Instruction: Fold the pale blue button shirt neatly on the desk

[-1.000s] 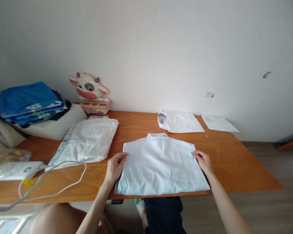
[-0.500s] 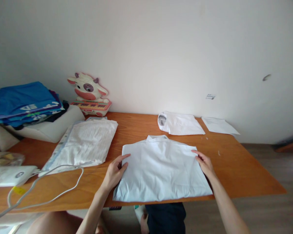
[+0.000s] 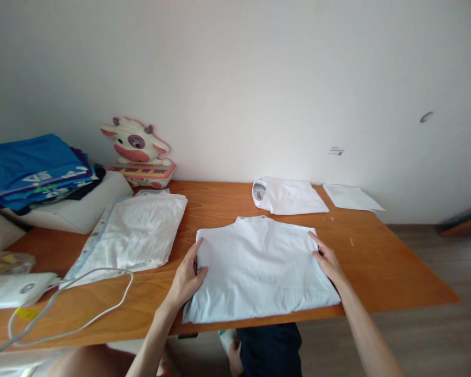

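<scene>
A folded white shirt [image 3: 265, 272] lies at the table's front edge, its collar pointing toward the wall. Its lower part is creased. At the shirt's left side is my left hand [image 3: 188, 272], thumb on top of the cloth and fingers along the edge, holding that side. My right hand [image 3: 327, 260] holds the opposite side, its index finger stretched toward the upper right corner. The undersides of the fingers are partly hidden.
Behind the shirt lie another folded white garment [image 3: 294, 196] and a paper sheet [image 3: 353, 198]. To the left are a striped folded cloth [image 3: 141, 230], a cow toy keyboard [image 3: 139, 152], a stack of blue clothes [image 3: 35, 162], a white device [image 3: 19, 289] and its looping cable [image 3: 118, 303].
My left fingers have slid from the top of the shirt to its left edge, slightly upward. The shirt's collar now lies flatter. The view has shifted a little.
</scene>
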### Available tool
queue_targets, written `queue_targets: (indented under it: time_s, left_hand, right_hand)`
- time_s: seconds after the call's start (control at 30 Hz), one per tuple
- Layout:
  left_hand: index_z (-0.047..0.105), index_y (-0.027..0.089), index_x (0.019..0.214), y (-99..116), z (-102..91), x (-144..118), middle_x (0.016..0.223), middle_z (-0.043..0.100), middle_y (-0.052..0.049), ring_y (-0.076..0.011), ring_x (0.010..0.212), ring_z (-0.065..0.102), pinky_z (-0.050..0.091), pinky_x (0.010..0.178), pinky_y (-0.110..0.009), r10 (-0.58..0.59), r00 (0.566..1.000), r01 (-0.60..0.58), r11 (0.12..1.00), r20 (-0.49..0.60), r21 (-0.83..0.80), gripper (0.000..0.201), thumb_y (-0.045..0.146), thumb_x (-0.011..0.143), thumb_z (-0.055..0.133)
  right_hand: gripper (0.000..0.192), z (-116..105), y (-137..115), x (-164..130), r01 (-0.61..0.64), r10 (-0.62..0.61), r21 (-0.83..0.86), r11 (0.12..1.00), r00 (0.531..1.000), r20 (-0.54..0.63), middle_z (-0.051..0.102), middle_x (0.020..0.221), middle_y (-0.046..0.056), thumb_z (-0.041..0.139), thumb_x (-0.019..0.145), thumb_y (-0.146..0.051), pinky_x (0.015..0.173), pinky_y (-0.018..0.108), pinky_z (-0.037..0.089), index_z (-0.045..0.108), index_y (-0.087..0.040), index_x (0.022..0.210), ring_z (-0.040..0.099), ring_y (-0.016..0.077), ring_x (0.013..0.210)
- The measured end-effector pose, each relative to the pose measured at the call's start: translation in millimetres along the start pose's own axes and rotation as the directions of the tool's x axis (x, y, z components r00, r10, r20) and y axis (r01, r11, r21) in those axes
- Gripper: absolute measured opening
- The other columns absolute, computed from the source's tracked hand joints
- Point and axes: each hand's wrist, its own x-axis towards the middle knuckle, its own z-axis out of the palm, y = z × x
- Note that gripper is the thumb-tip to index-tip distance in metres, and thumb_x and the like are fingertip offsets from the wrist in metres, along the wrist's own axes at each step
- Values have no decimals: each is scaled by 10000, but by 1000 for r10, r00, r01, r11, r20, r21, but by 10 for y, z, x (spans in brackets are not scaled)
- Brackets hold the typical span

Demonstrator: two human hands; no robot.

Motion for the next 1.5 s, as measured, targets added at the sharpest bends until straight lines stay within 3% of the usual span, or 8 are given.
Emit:
queue_targets:
  time_s: [0.13,0.23,0.33,0.43,0.57,0.8,1.27,1.5]
  left_hand:
    - [379,248,1691,-10,-26,-16,1283,732,-79,-227,900,705,614,873,-395,-42,998,46,995,47,-88,901,274,843,683]
    - [398,247,1680,-30,-1,-13,1332,723,-96,-239,948,719,611,901,-411,-47,998,49,997,31,-52,819,312,909,669]
    - [457,247,1644,-74,65,6,1472,666,-124,-298,1199,704,562,1072,-476,-10,1000,11,1000,-21,28,704,351,972,641]
    - [438,257,1653,-131,112,20,1642,535,-137,-337,1489,538,438,1242,-540,47,998,-44,997,-50,56,693,345,994,632]
    - [350,278,1696,-170,116,19,1737,415,-124,-319,1611,387,315,1329,-568,82,996,-80,995,-20,67,734,307,1009,608]
    - [375,284,1687,-158,108,2,1734,428,-108,-316,1613,387,316,1333,-561,86,995,-84,995,-47,53,740,298,990,622]
    - [511,273,1613,-112,99,-10,1698,473,-144,-353,1530,505,594,1073,-497,14,997,-14,1000,-70,12,660,323,964,616]
    - [520,263,1600,-91,103,-9,1672,512,-129,-337,1524,515,565,1123,-496,35,994,-31,999,-102,40,626,328,982,596]
  right_hand:
    - [667,23,1,-13,67,-69,-43,997,997,-39,656,1537,43,585,850,-336,1293,514,363,651,-298,1512,557,320,1468]
    - [606,94,20,3,97,-122,-217,971,987,-103,707,1459,64,602,855,-349,1242,565,408,696,-318,1453,608,352,1392]
    - [575,164,36,26,95,-140,-364,926,985,-98,729,1416,82,649,860,-399,1191,611,434,711,-329,1428,634,386,1330]
    - [615,177,45,31,120,-158,-359,925,984,-79,686,1487,68,637,883,-428,1197,596,436,656,-335,1490,611,381,1373]
    - [695,156,64,18,141,-179,-348,927,981,-80,585,1610,49,610,891,-393,1233,577,404,556,-350,1583,546,364,1464]
    - [679,194,133,29,137,-195,-418,898,976,-99,585,1611,50,594,917,-385,1253,608,344,535,-365,1593,501,367,1505]
    - [602,237,181,36,152,-215,-515,843,974,-66,681,1490,90,572,933,-374,1206,599,371,604,-330,1533,599,374,1379]
    - [574,247,177,23,165,-227,-538,826,973,-49,681,1483,106,542,957,-371,1211,600,353,606,-318,1525,591,369,1387]
